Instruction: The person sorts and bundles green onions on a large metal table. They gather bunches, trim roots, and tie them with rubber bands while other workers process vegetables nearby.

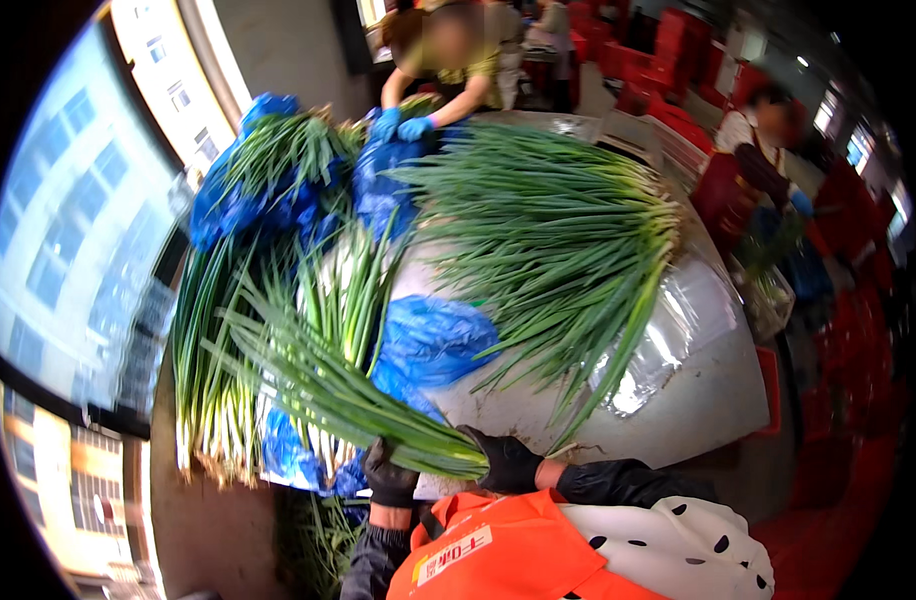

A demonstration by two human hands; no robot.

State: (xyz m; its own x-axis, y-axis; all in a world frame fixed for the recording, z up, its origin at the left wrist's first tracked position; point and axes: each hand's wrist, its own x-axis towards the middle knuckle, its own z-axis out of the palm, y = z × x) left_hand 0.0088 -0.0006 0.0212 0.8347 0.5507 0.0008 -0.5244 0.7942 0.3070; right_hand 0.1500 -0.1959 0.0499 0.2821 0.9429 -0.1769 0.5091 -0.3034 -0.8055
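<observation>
Both my hands wear dark gloves and grip one bunch of green onions (345, 397), held slantwise above the near edge of the metal table (698, 405). My left hand (389, 474) clasps the bunch from beneath, along its lower side. At the right end, my right hand (506, 459) closes around the stalks and hides their root ends. The leaf tips point to the upper left and look blurred. Behind the bunch lies a crumpled blue plastic bag (435, 341). More green onions (225, 420) rest at the left with their roots toward me.
A large fanned heap of green onions (563, 202) covers the table's far right. Clear plastic bags (653, 337) lie below its roots. Across the table, a person's blue-gloved hands (401, 126) touch blue plastic. Another person (758, 150) stands at right near red crates (660, 60). Windows (75, 225) line the left.
</observation>
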